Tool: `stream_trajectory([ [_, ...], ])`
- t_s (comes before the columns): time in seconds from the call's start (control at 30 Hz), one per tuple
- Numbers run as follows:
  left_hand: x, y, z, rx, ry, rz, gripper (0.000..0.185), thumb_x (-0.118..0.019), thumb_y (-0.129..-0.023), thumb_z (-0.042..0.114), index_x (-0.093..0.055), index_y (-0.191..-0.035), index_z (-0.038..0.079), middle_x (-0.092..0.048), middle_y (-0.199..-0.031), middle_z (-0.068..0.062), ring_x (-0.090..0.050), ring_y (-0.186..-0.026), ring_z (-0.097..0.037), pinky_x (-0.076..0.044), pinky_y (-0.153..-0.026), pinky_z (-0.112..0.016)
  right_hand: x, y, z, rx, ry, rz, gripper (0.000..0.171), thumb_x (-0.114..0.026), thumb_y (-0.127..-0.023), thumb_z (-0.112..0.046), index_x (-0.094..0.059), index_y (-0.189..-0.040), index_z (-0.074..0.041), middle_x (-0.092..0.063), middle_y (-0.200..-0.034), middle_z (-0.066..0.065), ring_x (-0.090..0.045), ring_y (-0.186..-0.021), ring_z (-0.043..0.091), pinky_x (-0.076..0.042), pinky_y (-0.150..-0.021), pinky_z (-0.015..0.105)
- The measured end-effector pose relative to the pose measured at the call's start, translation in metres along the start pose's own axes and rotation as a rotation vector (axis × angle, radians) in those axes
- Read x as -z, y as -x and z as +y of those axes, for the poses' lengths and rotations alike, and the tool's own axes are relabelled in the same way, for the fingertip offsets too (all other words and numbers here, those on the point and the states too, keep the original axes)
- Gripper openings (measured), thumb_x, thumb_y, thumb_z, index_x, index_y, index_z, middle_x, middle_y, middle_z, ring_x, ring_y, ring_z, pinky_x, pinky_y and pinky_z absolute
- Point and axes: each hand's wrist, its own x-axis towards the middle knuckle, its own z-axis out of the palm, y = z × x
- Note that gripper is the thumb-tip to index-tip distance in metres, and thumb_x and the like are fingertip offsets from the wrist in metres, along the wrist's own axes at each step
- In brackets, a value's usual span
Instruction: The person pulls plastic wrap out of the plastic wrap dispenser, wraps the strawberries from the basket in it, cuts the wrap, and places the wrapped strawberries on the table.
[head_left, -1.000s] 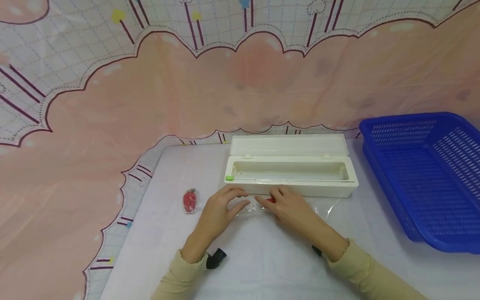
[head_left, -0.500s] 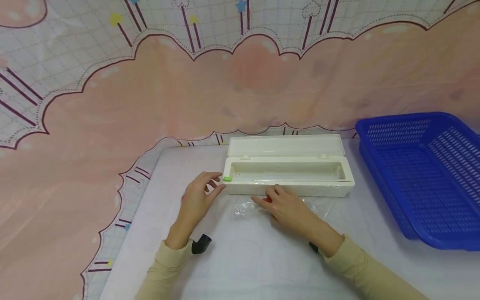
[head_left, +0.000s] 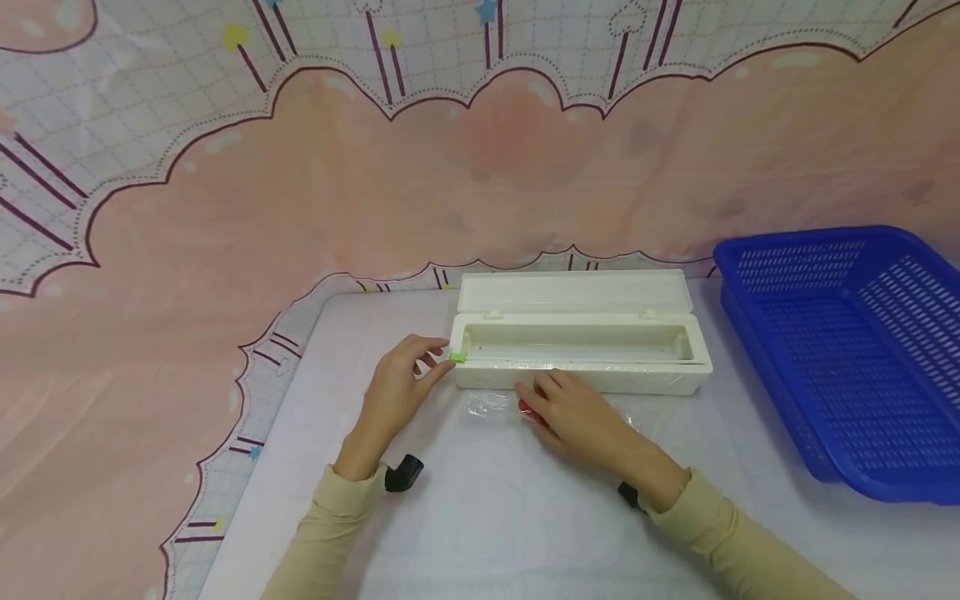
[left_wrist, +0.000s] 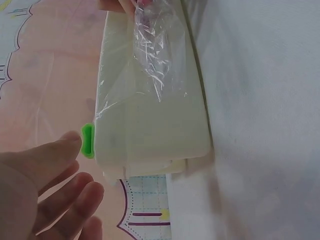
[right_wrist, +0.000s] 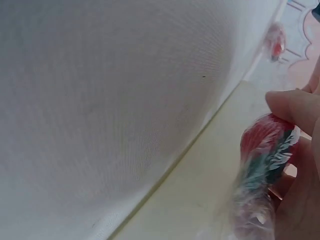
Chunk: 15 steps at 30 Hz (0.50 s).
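On the white table (head_left: 480,533) by the pink cloth, my left hand (head_left: 397,392) has left the clear plastic film (head_left: 487,406); its spread fingers now touch the green slider (head_left: 458,357) on the long white dispenser box (head_left: 581,354), while my right hand (head_left: 577,417) still pinches the film-wrapped red strawberry (head_left: 527,407) near the box.

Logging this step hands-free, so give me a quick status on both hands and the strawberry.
Left hand open at green slider on wrap dispenser. Right hand pinches film-wrapped strawberry against the box front. Nothing blocking.

The dispenser box (head_left: 581,354) lies left of the basket (head_left: 840,350) on the table (head_left: 480,517).
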Motion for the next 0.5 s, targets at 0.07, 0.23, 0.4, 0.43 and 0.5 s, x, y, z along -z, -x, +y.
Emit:
stream_trajectory([
  [0.07, -0.0002, -0.0010, -0.0006, 0.004, 0.005, -0.011, 0.031, -0.076, -0.088, 0.021, -0.071, -0.116, 0.008, -0.070, -0.103, -0.007, -0.065, -0.087, -0.019, -0.052, -0.071, -0.033, -0.0004, 0.0002, -0.0005, -0.008, -0.007, -0.007, 0.042, -0.068, -0.093, -0.023, -0.062, -0.131, -0.007, -0.056, -0.101, 0.005, -0.051, -0.095, 0.022, -0.047, -0.086, 0.037],
  [0.23, -0.0010, -0.0019, -0.0016, 0.008, 0.005, -0.031, 0.028, -0.076, -0.089, 0.020, -0.073, -0.113, 0.007, -0.070, -0.103, -0.006, -0.065, -0.086, -0.018, -0.052, -0.070, -0.033, -0.0022, -0.0007, -0.0016, -0.023, 0.011, -0.018, 0.049, -0.067, -0.092, -0.024, -0.058, -0.138, -0.009, -0.055, -0.101, 0.004, -0.051, -0.096, 0.021, -0.047, -0.089, 0.037],
  [0.4, -0.0038, -0.0026, -0.0020, -0.008, 0.020, -0.038, 0.023, -0.076, -0.089, 0.018, -0.076, -0.109, 0.008, -0.070, -0.099, -0.006, -0.063, -0.083, -0.018, -0.053, -0.069, -0.034, -0.0069, -0.0027, -0.0019, -0.013, 0.042, -0.006, 0.056, -0.064, -0.085, -0.019, -0.056, -0.140, -0.013, -0.051, -0.092, 0.001, -0.048, -0.088, 0.020, -0.045, -0.084, 0.035],
  [0.43, -0.0043, -0.0029, -0.0019, -0.008, 0.023, -0.038, 0.022, -0.076, -0.088, 0.018, -0.076, -0.108, 0.008, -0.069, -0.098, -0.006, -0.062, -0.082, -0.018, -0.053, -0.069, -0.034, -0.0076, -0.0031, -0.0022, -0.005, 0.051, -0.003, 0.057, -0.063, -0.083, -0.018, -0.057, -0.139, -0.014, -0.050, -0.091, 0.001, -0.047, -0.086, 0.020, -0.045, -0.082, 0.034],
  [0.5, -0.0049, -0.0033, -0.0008, -0.006, 0.026, -0.040, 0.019, -0.075, -0.089, 0.017, -0.077, -0.106, 0.008, -0.069, -0.097, -0.005, -0.061, -0.081, -0.018, -0.053, -0.069, -0.035, -0.0093, -0.0038, -0.0027, 0.016, 0.073, 0.007, 0.058, -0.063, -0.080, -0.018, -0.060, -0.137, -0.015, -0.050, -0.089, 0.002, -0.047, -0.084, 0.021, -0.045, -0.081, 0.035],
])
